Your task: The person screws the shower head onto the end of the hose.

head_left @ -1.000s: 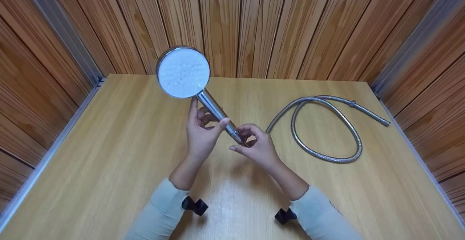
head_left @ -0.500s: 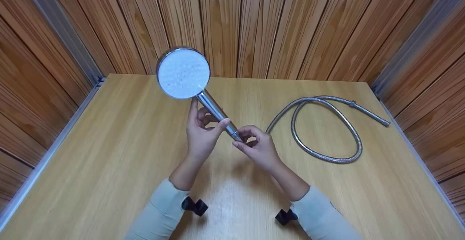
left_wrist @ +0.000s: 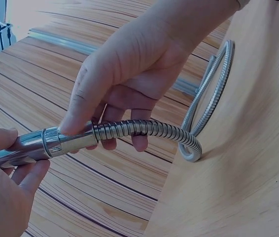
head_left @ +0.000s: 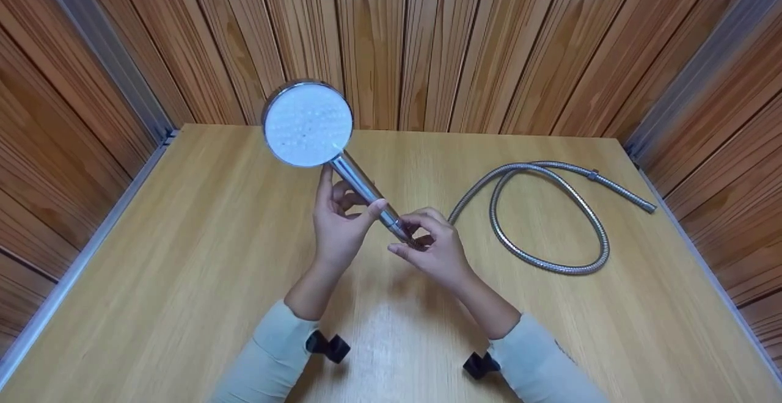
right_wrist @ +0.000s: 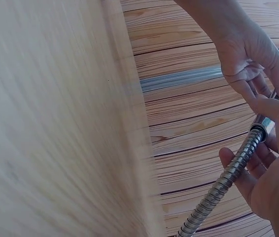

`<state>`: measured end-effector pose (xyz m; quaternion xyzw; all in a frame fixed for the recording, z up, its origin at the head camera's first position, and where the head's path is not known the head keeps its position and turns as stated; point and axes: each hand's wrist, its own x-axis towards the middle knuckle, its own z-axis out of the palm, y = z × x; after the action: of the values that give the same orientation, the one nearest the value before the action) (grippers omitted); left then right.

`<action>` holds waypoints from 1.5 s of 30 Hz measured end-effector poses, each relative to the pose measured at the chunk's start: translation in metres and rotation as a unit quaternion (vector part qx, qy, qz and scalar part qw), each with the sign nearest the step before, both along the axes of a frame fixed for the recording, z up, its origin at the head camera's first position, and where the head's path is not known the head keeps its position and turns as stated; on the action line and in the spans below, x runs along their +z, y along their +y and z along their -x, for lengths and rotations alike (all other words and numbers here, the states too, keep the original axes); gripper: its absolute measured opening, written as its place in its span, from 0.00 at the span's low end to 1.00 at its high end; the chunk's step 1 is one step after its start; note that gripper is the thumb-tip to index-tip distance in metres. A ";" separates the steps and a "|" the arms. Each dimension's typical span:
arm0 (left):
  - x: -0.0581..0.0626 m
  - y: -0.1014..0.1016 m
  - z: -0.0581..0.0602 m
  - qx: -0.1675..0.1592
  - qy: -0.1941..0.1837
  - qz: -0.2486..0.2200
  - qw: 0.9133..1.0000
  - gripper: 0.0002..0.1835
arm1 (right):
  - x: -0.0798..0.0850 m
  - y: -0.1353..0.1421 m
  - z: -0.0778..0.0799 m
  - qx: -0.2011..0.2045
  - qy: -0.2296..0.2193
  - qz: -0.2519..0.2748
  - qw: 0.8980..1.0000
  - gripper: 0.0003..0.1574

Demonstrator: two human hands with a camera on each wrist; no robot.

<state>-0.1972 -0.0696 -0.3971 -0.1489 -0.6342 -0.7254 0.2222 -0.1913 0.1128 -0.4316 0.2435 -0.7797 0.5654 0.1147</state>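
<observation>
A chrome shower head [head_left: 308, 125] with a round white face is held up above the table, its handle slanting down to the right. My left hand [head_left: 339, 238] grips the lower handle between thumb and fingers. At the handle's end my right hand [head_left: 437, 250] has its thumb and fingers around the metal hose nut [left_wrist: 78, 143]. The nut sits in line against the handle end in the left wrist view. From it the ribbed metal shower hose [left_wrist: 144, 128] bends down to the table, passing over the right fingers.
The rest of the hose [head_left: 550, 265] lies looped on the right of the wooden table [head_left: 201, 256], its free end [head_left: 644, 204] near the right edge. Wood-plank walls [head_left: 464, 43] stand behind and at both sides.
The right thumb and fingers have moved on the nut: the thumb came up closer to the handle, then dropped back lower. The left hand and shower head have stayed almost still.
</observation>
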 end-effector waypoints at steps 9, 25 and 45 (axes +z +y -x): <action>-0.001 0.000 0.000 0.001 -0.006 -0.005 1.000 0.50 | -0.001 -0.001 0.000 -0.019 0.012 0.000 1.000 0.18; -0.002 0.001 0.001 0.000 -0.005 -0.004 1.000 0.51 | 0.000 0.000 0.000 -0.023 0.012 -0.014 1.000 0.23; -0.001 0.001 0.000 -0.003 -0.005 -0.008 1.000 0.50 | 0.000 0.004 -0.003 0.007 0.014 -0.010 1.000 0.14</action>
<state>-0.1969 -0.0687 -0.3980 -0.1455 -0.6293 -0.7314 0.2186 -0.1886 0.1171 -0.4318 0.2578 -0.7822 0.5546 0.1188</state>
